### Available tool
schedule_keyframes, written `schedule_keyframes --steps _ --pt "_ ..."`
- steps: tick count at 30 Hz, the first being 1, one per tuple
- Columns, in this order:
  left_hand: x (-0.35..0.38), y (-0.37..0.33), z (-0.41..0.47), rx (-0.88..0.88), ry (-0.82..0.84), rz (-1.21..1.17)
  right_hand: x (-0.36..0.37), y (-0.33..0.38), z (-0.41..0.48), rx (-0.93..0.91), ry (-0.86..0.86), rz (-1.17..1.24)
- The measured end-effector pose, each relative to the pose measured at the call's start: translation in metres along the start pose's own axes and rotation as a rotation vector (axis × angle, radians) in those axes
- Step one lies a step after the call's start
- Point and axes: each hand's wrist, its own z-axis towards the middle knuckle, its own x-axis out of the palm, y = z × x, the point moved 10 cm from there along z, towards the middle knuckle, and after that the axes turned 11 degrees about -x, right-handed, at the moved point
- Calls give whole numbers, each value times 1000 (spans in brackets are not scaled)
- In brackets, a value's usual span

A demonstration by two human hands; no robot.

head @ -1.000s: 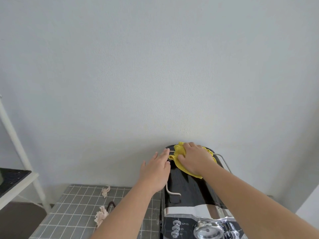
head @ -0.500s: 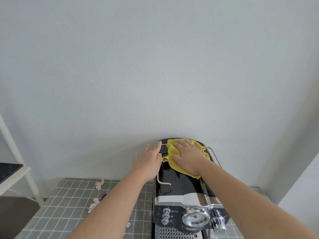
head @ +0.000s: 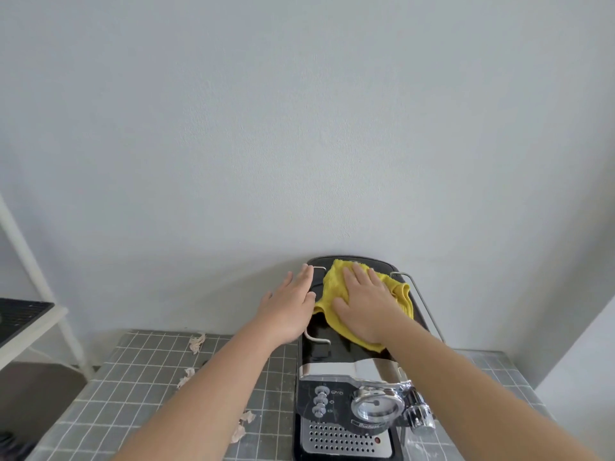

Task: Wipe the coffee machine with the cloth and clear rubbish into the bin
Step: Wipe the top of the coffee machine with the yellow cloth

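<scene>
A black and chrome coffee machine (head: 346, 394) stands on a grey tiled counter (head: 133, 387) against the wall. A yellow cloth (head: 332, 287) lies on its black top. My right hand (head: 366, 304) presses flat on the cloth. My left hand (head: 289, 304) rests flat with fingers apart on the machine's left top edge, by the wire rail. Crumpled paper scraps lie on the counter: one near the wall (head: 197, 342), one further forward (head: 186, 377), one beside my left forearm (head: 243, 424). No bin is in view.
A white shelf frame (head: 30, 277) with a dark mesh tray (head: 20, 314) stands at the left. The plain wall rises right behind the machine. A white surface (head: 582, 354) closes in on the right.
My right hand slid the cloth across the machine's rear top, from the right side towards the middle. The view tilted down, showing more of the machine's front. My left hand stayed on the left edge.
</scene>
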Motion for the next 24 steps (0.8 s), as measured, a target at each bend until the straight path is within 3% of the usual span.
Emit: schedule_keyframes --steps 4,8,17,24 --pt "4 2 -9 33 -15 -52 -4 -23 42 39 -3 46" --pt "8 2 -20 52 -46 -82 -9 -24 63 -48 21 61" --pt "5 4 -28 28 -106 -60 2 6 30 -135 109 -159" --pt "-9 13 -39 59 23 -302 6 62 -44 -468 168 -157"
